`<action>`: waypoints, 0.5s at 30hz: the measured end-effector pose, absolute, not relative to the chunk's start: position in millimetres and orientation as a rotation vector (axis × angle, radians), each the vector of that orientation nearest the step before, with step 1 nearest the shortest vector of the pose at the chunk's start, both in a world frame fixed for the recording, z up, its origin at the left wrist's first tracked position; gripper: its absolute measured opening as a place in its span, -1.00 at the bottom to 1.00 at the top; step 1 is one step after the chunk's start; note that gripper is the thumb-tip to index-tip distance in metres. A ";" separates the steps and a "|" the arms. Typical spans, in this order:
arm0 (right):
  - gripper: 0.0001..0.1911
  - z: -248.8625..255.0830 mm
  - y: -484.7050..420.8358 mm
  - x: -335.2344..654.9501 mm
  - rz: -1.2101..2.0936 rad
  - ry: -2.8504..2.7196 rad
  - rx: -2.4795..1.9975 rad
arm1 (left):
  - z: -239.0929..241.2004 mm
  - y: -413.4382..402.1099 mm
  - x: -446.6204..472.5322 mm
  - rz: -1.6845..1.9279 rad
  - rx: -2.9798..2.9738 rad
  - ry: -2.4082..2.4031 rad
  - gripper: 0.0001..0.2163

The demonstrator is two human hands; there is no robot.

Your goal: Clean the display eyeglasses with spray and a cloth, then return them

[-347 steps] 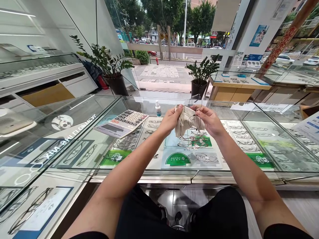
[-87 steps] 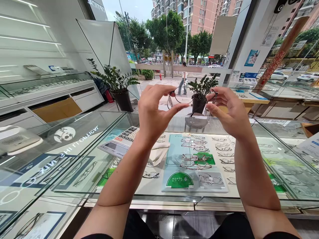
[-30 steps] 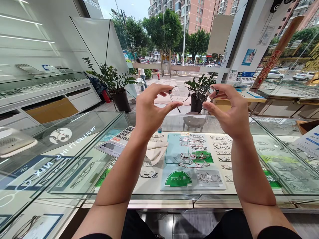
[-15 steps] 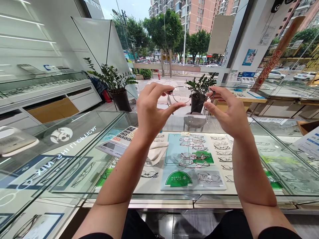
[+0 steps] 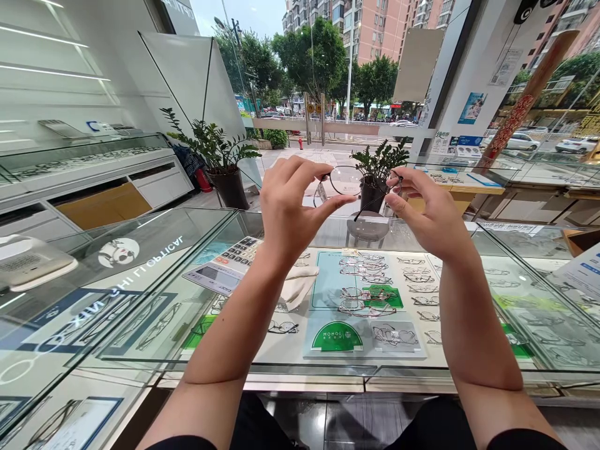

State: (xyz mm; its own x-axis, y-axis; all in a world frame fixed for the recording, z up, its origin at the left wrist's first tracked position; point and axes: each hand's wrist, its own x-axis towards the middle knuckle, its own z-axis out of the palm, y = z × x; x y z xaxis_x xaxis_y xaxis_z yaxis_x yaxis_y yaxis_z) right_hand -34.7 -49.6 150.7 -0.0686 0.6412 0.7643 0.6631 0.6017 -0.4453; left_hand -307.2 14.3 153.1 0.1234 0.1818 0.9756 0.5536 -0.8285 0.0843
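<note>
A pair of thin, dark-rimmed eyeglasses (image 5: 345,180) is held up in front of me at arm's length, above the glass display counter (image 5: 262,358). My left hand (image 5: 291,209) pinches its left end between thumb and fingers. At the other end, the fingertips and thumb of my right hand (image 5: 429,215) close on the frame and partly cover it. One round lens shows plainly between the hands. A dark temple slants down below the right side, its tip in the air. The second lens is hard to make out against the plant behind.
Several eyeglasses (image 5: 365,267) lie in rows inside the counter. On its glass top are a calculator (image 5: 215,278), a crumpled pale cloth (image 5: 300,285) and, far left, a white device (image 5: 35,262). Beyond stand a stool (image 5: 368,228) and potted plants (image 5: 228,187).
The eyeglasses have tilted slightly and shifted a little right with my left hand. The hanging temple shows more clearly. Both hands keep their grip, and the view has moved very slightly.
</note>
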 end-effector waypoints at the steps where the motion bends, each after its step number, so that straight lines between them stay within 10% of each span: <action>1: -0.43 150.8 -49.9 -34.6 -0.020 -1.762 -1.088 | 153.0 14.3 -307.1 -1.738 -2.097 -0.725 -0.45; 15: -0.48 149.9 -50.3 -34.7 -0.062 -1.783 -1.067 | 153.0 16.0 -310.0 -1.745 -2.161 -0.671 -0.50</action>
State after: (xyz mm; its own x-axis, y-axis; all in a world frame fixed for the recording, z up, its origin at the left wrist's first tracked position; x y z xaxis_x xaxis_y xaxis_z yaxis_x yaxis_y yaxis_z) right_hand -34.7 -50.3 149.9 -0.0949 0.6284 0.7720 0.6806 0.6070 -0.4104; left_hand -310.0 16.0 153.0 0.1609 0.1766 0.9710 0.5195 -0.8517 0.0688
